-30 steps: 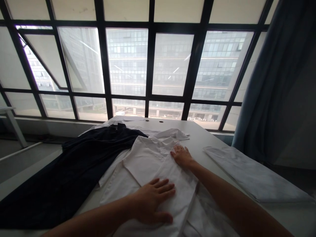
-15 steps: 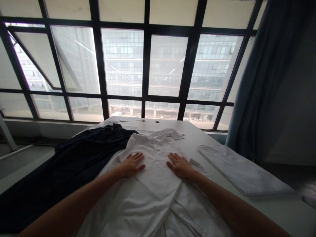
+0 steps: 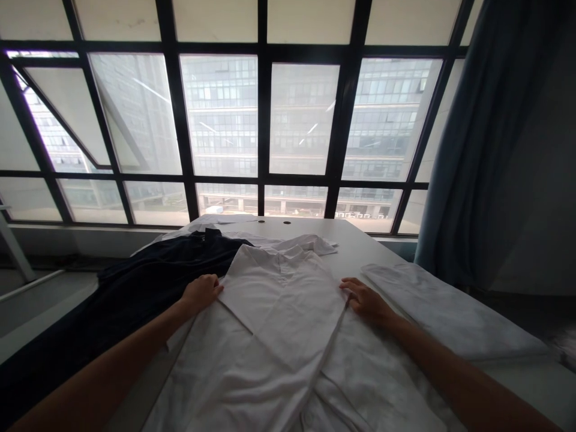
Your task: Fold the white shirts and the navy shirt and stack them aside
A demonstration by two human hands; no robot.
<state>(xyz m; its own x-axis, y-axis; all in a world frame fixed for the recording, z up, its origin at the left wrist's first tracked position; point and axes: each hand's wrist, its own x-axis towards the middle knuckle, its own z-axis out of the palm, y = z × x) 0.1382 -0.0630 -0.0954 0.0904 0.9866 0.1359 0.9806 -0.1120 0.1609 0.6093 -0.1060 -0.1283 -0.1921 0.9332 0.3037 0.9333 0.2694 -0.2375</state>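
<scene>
A white collared shirt [image 3: 279,324] lies spread on the table, its collar toward the window and its front panels overlapping. My left hand [image 3: 201,294] rests flat at the shirt's left edge, close to a dark navy garment [image 3: 148,285]. My right hand [image 3: 366,301] lies on the shirt's right side, fingers spread on the fabric near a fold line. Neither hand holds anything I can see. The shirt's lower part runs out of view at the bottom of the picture.
A folded pale grey cloth [image 3: 450,312] lies on the white table [image 3: 355,252] to the right. More white fabric [image 3: 301,243] sticks out beyond the collar. A tall gridded window [image 3: 265,132] fills the far side, with a blue curtain [image 3: 477,150] at right.
Both hands have slid outward from the shirt's middle to its sides. The shirt front lies smoother than before.
</scene>
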